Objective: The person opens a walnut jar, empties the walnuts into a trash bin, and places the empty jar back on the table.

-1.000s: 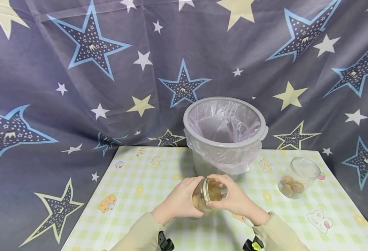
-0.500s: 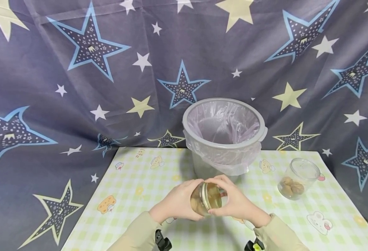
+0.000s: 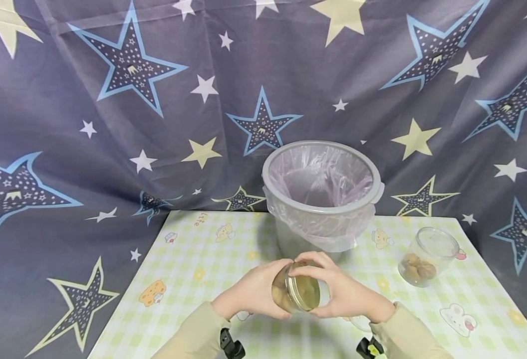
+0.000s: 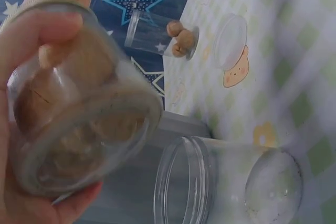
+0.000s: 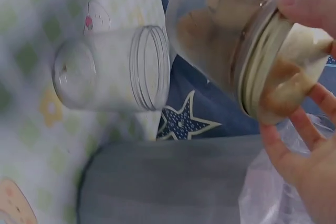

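A clear jar [image 3: 281, 290] with brown, walnut-like contents is held tilted on its side above the table. My left hand [image 3: 256, 290] grips the jar's body. With its thumb and fingers my right hand [image 3: 345, 288] holds the rim of the gold-coloured lid [image 3: 308, 293], which faces right. Beneath the hands, both wrist views show an open clear jar [image 5: 107, 69] with nothing visible inside; the hands hide it in the head view. Near it on the cloth lies a clear round lid [image 4: 231, 40].
A grey bin [image 3: 322, 208] with a pale pink plastic liner [image 3: 326, 232] stands behind the hands. At right, another clear jar [image 3: 438, 247] holds several walnuts [image 3: 418, 269]. The checked tabletop [image 3: 191, 299] meets a starry curtain [image 3: 164, 134] at the back.
My right hand has shifted its fingers on the lid, the index finger now lying across its upper edge. The held jar has tipped slightly, its lid end lower.
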`<control>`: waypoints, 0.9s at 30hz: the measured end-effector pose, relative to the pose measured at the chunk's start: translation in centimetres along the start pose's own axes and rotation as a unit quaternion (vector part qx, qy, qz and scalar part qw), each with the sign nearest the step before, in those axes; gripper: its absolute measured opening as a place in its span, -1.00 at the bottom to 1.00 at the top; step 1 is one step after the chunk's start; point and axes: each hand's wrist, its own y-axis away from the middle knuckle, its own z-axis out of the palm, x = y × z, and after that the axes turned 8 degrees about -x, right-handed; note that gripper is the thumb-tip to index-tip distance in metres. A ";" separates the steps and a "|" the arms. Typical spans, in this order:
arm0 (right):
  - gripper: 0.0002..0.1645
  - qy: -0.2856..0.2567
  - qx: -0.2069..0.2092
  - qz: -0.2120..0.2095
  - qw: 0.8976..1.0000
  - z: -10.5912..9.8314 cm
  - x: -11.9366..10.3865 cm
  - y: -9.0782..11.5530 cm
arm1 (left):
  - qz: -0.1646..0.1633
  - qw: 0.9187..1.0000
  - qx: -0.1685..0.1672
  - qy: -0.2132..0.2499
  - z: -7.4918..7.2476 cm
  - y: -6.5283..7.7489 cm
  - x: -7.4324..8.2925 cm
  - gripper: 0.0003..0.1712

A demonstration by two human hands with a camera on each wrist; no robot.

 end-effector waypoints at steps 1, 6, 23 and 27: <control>0.00 0.007 -0.002 -0.003 1.000 -0.1 0.0 0.0 | -0.002 1.000 0.009 -0.007 0.1 0.0 0.1 0.13; -0.06 -0.003 0.006 0.056 0.998 -0.1 0.1 0.0 | -0.011 0.996 0.076 -0.049 0.6 -0.1 0.5 0.08; -0.15 -0.011 0.042 0.242 0.969 1.4 -0.7 -1.1 | -0.008 0.980 0.132 -0.150 1.7 -0.1 0.3 0.12; -0.12 -0.032 0.040 0.205 0.978 1.4 -0.6 -1.0 | -0.008 0.985 0.123 -0.121 1.6 0.0 0.1 0.10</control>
